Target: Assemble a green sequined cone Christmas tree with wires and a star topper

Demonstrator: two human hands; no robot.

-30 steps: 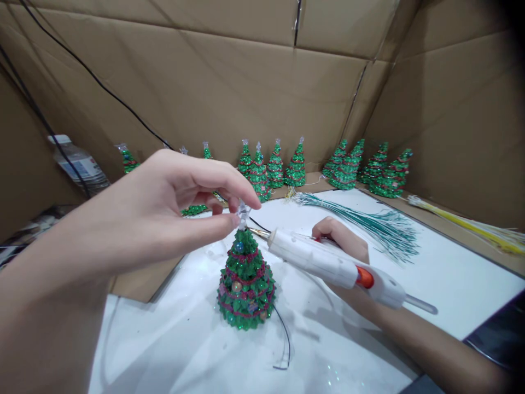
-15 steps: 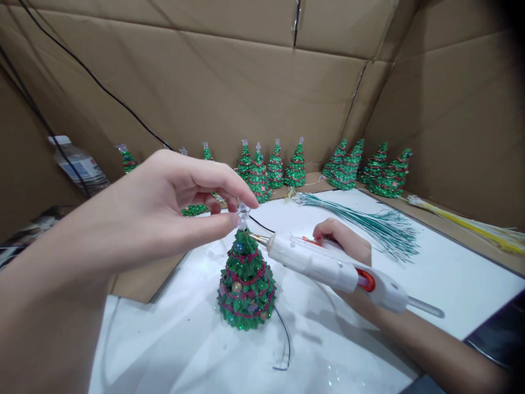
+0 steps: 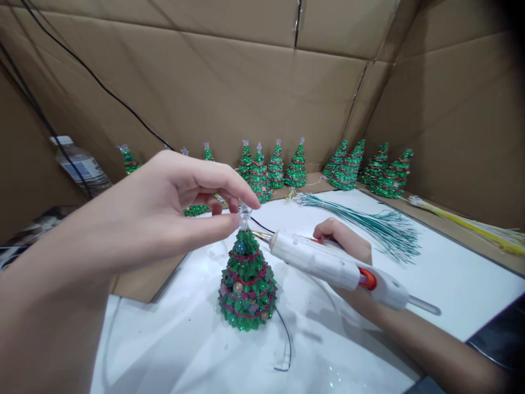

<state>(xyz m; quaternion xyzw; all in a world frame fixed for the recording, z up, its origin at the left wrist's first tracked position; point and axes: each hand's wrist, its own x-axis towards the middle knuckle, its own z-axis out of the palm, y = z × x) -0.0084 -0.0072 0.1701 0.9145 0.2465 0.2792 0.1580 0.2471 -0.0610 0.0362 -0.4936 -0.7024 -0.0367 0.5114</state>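
Observation:
A small green Christmas tree (image 3: pixel 247 284) with red garland and tiny baubles stands upright on the white table. At its tip, my left hand (image 3: pixel 184 202) pinches a clear star topper (image 3: pixel 245 217) between thumb and index finger; the other fingers curl behind. My right hand (image 3: pixel 344 238) is wrapped round a white hot glue gun (image 3: pixel 315 260), partly hidden behind its body. The gun's metal nozzle points left, at the base of the topper; whether it touches cannot be made out. A glue stick (image 3: pixel 424 305) pokes out of the rear. A dark wire (image 3: pixel 289 339) trails from the tree's base.
Several finished-looking trees (image 3: pixel 296 169) line the cardboard wall (image 3: pixel 229 82) at the back. Bundles of green wires (image 3: pixel 365 221) and yellow wires (image 3: pixel 471 224) lie at the right. A plastic bottle (image 3: pixel 82 167) leans at the left, with a black cable (image 3: pixel 94 82) hanging across.
Almost nothing differs: the view has shifted slightly. My left hand keeps its pinch on the topper, and the glue gun's nozzle stays beside the tree's tip.

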